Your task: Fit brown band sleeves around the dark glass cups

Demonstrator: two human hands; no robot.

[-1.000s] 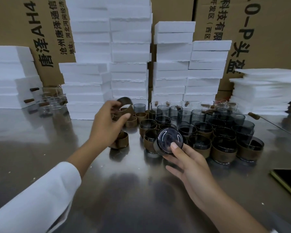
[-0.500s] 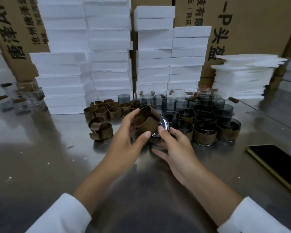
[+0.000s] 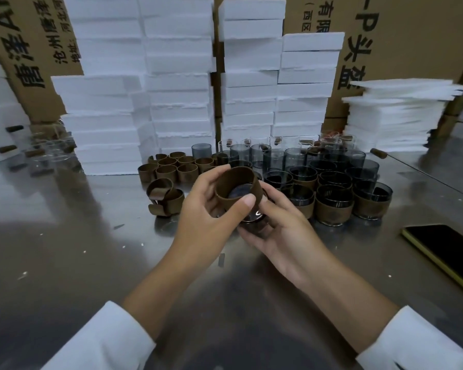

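Head | left grip [image 3: 206, 209] pinches brown sleeve [image 3: 238, 180] | right grip [image 3: 286, 231] curls round dark glass cup [image 3: 254, 220]

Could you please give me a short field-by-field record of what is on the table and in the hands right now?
left hand: pinches brown band sleeve
right hand: holds dark glass cup from below
fit: sleeve at the cup's end, depth unclear
finished: sleeved cups, right of the hands
supply: loose sleeves left rear; bare cups behind
other: phone on table; foam blocks behind
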